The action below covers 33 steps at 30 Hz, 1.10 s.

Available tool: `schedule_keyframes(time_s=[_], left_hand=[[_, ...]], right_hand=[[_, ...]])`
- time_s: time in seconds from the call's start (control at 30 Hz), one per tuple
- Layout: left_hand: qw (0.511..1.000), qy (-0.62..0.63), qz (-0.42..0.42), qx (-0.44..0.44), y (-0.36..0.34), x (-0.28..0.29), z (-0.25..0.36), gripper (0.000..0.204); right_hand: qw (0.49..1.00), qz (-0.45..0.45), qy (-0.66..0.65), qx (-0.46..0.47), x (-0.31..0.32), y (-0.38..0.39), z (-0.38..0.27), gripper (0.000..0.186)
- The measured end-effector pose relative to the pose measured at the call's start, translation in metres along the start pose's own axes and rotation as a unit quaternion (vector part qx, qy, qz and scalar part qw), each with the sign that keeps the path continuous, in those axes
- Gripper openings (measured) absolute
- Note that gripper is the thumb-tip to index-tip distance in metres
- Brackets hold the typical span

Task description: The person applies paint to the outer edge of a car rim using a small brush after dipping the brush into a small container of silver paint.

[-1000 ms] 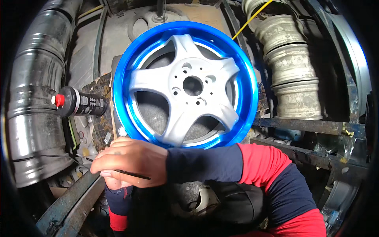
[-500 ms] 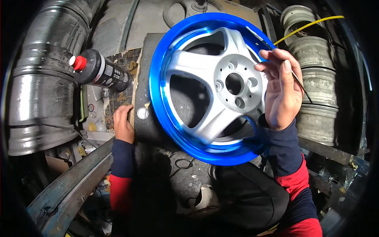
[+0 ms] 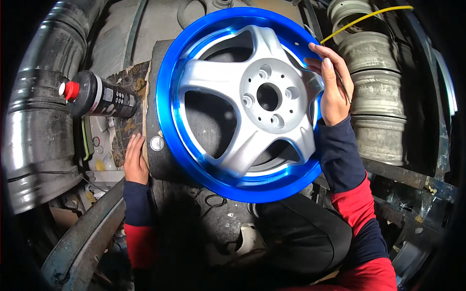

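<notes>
A car wheel rim [image 3: 283, 107] with silver spokes and a glossy blue lip lies tilted on a dark ribbed mat [image 3: 167, 165]. My right hand [image 3: 334, 89] is at the wheel's right side, fingers curled over the blue lip. It holds a thin dark stick-like tool [image 3: 347, 93]; only its tapered end shows below the fingers, and the rest is hidden. Whether the tool touches the wheel I cannot tell. My left hand [image 3: 136, 160] rests with fingers stretched along the edge of the worn board [image 3: 138, 82] under the mat, holding nothing. A small round white disc [image 3: 157, 143] sits beside it.
A black bottle with a red cap [image 3: 104, 99] leans on the board at the left. Stacked metal wheels [image 3: 41, 111] stand far left, more bare wheels [image 3: 376, 97] at the right. A yellow hose [image 3: 361, 22] crosses behind. A metal beam [image 3: 82, 233] runs near lower left.
The whole view has shifted, with the wheel, bottle and board now further left. My right hand has come closer to the lip, and the tool has turned, showing much less of its length.
</notes>
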<state>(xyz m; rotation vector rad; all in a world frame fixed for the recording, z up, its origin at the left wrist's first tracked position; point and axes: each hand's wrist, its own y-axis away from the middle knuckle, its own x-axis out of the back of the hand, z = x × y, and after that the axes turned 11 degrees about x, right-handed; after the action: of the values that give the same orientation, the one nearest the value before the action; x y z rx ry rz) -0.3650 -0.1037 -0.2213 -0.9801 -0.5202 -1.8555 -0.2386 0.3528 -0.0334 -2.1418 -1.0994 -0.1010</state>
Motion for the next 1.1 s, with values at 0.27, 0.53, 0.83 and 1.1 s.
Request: schedule_keyframes(time_s=[0.27,0.53,0.83,1.1], left_hand=[[0.986,-0.005,0.167,-0.007,0.015,0.017,0.054,0.038],[0.987,0.115,0.053,-0.098,0.024,0.038,0.12,0.035],[0.937,0.32,-0.094,0.103,0.039,0.02,0.126,0.06],[0.914,0.319,-0.249,-0.024,0.051,0.008,0.145,0.082]], right_hand=[[0.986,-0.04,0.139,0.083,0.006,0.008,0.023,0.031],[0.962,-0.07,0.238,0.114,-0.004,0.012,0.027,0.03],[0.964,-0.064,0.244,0.087,-0.009,0.014,0.027,0.028],[0.948,-0.044,0.284,0.14,-0.014,0.015,0.029,0.03]])
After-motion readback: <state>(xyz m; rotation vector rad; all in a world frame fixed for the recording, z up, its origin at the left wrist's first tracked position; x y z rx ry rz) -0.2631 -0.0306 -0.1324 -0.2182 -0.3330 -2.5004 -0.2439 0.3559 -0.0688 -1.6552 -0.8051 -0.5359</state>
